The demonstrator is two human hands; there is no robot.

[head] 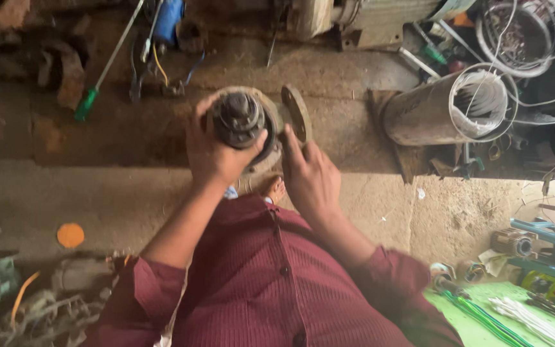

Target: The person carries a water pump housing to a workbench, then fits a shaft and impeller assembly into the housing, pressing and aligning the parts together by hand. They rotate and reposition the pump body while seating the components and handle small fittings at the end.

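Observation:
I hold a round, dirty metal pump part (242,119) in front of my chest, above the concrete floor. My left hand (210,151) wraps around its dark central hub from the left, thumb across the front. My right hand (309,173) grips the right side, fingers reaching up along a rusty round flange (297,112) at its edge. My dark red shirt sleeves fill the lower middle of the view. A bare foot (274,188) shows below the part, between my hands.
A green-handled screwdriver (104,71) lies at upper left. A metal cylinder with wire coils (448,109) rests at right, by a motor housing (367,19). A blue-green machine (547,247) and a green surface with cables (489,315) sit at lower right. Scrap metal (40,295) is at lower left.

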